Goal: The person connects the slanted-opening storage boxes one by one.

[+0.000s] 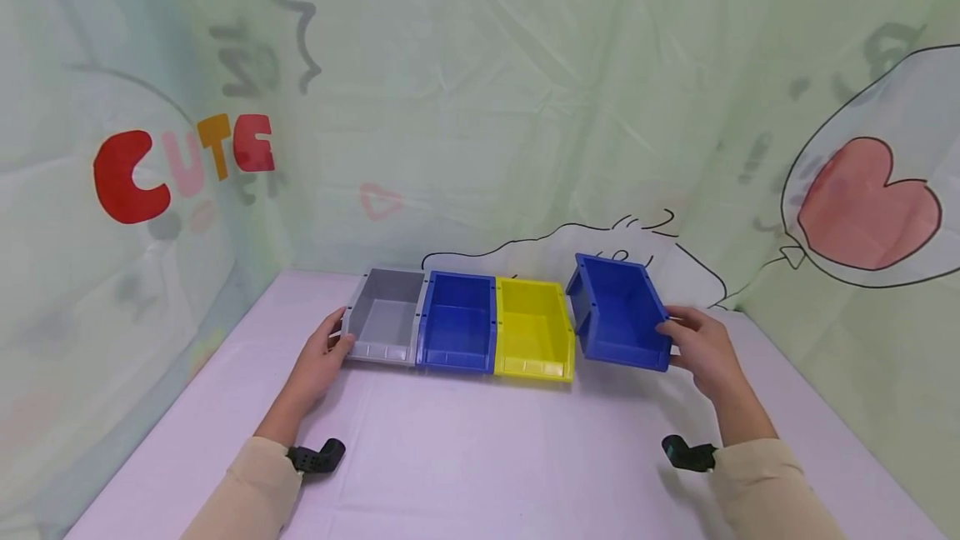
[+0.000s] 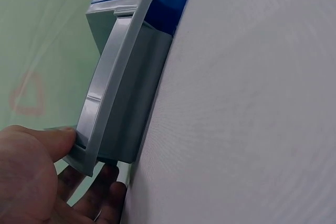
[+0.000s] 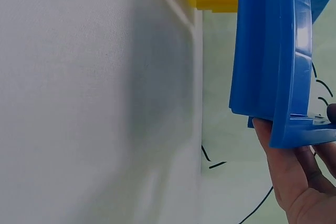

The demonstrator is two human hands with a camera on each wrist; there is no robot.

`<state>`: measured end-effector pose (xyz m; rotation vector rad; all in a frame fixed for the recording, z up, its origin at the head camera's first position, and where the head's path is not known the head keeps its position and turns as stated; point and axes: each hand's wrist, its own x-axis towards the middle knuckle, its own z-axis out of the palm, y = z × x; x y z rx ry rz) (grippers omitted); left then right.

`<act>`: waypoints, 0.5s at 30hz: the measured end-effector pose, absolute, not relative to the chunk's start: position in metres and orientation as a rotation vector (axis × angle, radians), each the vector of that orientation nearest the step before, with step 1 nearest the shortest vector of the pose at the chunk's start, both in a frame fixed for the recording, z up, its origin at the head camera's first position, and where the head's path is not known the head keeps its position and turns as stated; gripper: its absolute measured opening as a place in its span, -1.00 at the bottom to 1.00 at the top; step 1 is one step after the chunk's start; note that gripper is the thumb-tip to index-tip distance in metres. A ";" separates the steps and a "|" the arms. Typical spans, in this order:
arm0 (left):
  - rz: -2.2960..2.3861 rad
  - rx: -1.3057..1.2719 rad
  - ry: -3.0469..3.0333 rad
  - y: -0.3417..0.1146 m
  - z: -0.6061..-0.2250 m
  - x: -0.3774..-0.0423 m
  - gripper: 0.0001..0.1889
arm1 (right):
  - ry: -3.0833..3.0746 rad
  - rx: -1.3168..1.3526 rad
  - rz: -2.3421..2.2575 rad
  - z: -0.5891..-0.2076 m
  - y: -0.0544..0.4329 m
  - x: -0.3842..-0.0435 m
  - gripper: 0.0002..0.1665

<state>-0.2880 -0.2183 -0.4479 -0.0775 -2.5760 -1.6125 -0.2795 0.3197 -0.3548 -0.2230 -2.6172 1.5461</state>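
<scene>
Three plastic bins stand side by side on the table: a grey bin point(image 1: 384, 315), a blue bin point(image 1: 458, 319) and a yellow bin point(image 1: 534, 325). My left hand point(image 1: 321, 361) grips the outer side of the grey bin, thumb on its rim and fingers beneath in the left wrist view. To the right of the yellow bin, a second blue bin point(image 1: 624, 311) is held tilted off the table by my right hand point(image 1: 705, 348). In the right wrist view this blue bin point(image 3: 268, 51) hangs above its shadow, with fingers point(image 3: 281, 166) at its side and underside.
A pale table point(image 1: 480, 457) runs beneath the bins. Printed fabric point(image 1: 465, 107) hangs behind and at both sides. Black wrist devices sit on the left wrist point(image 1: 318, 457) and right wrist point(image 1: 688, 454).
</scene>
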 end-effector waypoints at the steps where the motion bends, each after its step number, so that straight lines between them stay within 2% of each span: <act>1: -1.611 -0.081 -2.578 -0.218 -0.448 -0.288 -0.38 | -2.619 -0.223 1.541 -0.355 0.320 -0.280 -0.28; 15: -1.592 -0.076 -2.575 -0.218 -0.450 -0.289 -0.38 | -2.641 -0.229 1.517 -0.356 0.319 -0.282 -0.28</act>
